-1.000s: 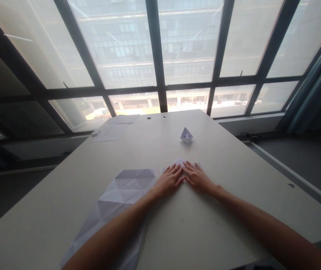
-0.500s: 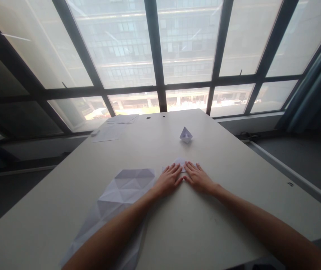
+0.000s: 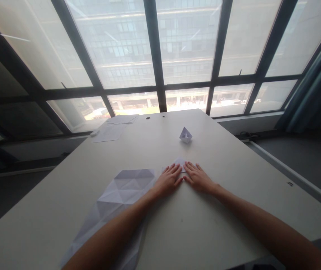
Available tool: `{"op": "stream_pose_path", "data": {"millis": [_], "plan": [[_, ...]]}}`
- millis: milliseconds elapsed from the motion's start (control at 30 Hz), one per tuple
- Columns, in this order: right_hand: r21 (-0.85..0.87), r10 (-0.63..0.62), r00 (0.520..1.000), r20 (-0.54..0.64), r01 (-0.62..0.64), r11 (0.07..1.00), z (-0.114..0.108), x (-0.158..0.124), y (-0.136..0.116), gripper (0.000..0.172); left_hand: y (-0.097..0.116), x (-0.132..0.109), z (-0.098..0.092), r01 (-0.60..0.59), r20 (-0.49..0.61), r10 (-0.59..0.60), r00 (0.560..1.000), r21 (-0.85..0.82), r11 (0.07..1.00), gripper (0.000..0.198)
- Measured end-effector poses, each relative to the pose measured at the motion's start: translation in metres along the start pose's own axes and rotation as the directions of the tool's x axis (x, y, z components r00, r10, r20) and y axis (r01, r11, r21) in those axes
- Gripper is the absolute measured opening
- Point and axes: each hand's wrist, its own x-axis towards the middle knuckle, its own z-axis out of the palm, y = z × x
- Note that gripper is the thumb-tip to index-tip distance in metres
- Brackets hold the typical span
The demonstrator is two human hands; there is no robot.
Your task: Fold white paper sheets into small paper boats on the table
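Worktop [image 3: 205,232]: pale, matte, pretty long, stretching away toward the glass.
Room: tall window [image 3: 188,45] with dark frames dead ahead, blue-grey curtain [image 3: 314,82] off to the right.
Hands: left hand [image 3: 168,180] and right hand [image 3: 198,179] both open and flat, palms down, not gripping anything.
Folded paper [image 3: 179,162]: small, right between the hands, fingertips resting on it.
Left side: big creased sheet [image 3: 123,195] just beside the left hand, partly under the forearm.
Further up: little paper boat [image 3: 185,135] sitting upright, well ahead of the hands; paper stack [image 3: 122,119] and loose sheet [image 3: 108,133] near the far left corner.
Edges: far edge well ahead, loads of bare worktop to the right.
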Motion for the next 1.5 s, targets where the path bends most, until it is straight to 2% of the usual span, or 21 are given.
{"op": "stream_pose_path", "data": {"millis": [300,633,833,1000,1133,1333,1500], "plan": [[0.013,-0.008,1.0,0.013,0.007,1.0,-0.002,-0.001,0.0,0.063,0.002,0.0,-0.003,0.022,0.013,-0.022,1.0,-0.012,1.0,0.06],[0.05,-0.042,0.999,-0.031,0.043,0.998,-0.005,-0.002,-0.002,0.054,0.0,0.0,0.002,0.023,-0.055,-0.023,0.998,-0.003,1.0,0.057],[0.054,0.016,0.997,-0.071,-0.012,0.998,0.002,0.0,0.001,0.062,-0.001,0.002,0.005,0.03,-0.097,-0.032,0.995,-0.023,0.999,0.053],[0.088,-0.045,0.995,-0.087,0.053,0.995,0.0,0.0,0.001,0.056,-0.003,0.004,0.005,0.084,-0.152,-0.091,0.984,-0.052,0.995,0.054],[0.119,-0.087,0.989,-0.12,0.101,0.988,-0.002,0.0,0.0,0.05,-0.003,0.004,-0.001,0.127,-0.174,-0.139,0.975,-0.079,0.989,0.046],[0.128,-0.145,0.973,-0.178,0.169,0.977,-0.001,-0.001,0.001,0.041,-0.001,0.004,-0.012,0.123,-0.146,-0.129,0.981,-0.048,0.991,0.027],[0.125,-0.099,0.954,-0.284,0.139,0.982,0.003,0.004,0.006,0.04,-0.001,0.006,-0.014,0.143,-0.136,-0.143,0.98,-0.009,0.99,0.021]]}}
